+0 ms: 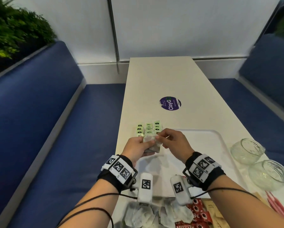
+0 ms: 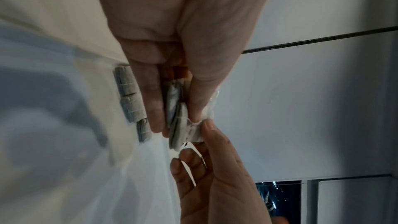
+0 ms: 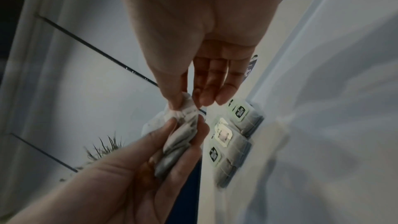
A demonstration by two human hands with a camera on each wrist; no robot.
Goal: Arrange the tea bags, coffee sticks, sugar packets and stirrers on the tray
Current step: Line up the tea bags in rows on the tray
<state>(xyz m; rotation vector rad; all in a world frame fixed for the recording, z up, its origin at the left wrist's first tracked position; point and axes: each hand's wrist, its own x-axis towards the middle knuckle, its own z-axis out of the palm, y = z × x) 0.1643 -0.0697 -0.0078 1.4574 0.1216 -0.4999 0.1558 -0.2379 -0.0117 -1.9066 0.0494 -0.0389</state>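
My left hand point(image 1: 143, 143) point(image 2: 176, 122) point(image 3: 185, 135) grips a small stack of grey tea bags point(image 1: 152, 145) point(image 2: 175, 106) point(image 3: 176, 147), held above the white tray's point(image 1: 203, 142) left side. With thumb and forefinger, my right hand point(image 1: 159, 137) point(image 3: 185, 106) point(image 2: 199, 126) pinches the crumpled top edge of one bag in that stack. Rows of tea bags with green tags point(image 1: 148, 129) point(image 3: 234, 135) point(image 2: 129, 94) lie flat on the table beside the tray's far left corner. Loose tea bags point(image 1: 146, 214), red coffee sticks point(image 1: 198, 213), brown sugar packets point(image 1: 211, 208) and pink stirrers point(image 1: 277, 205) lie at the table's near edge.
Two glass bowls point(image 1: 246, 150) point(image 1: 269, 174) stand on the table to the right of the tray. A purple round sticker point(image 1: 170, 103) marks the table further back. Blue benches flank the narrow table, and a white wall closes the far end.
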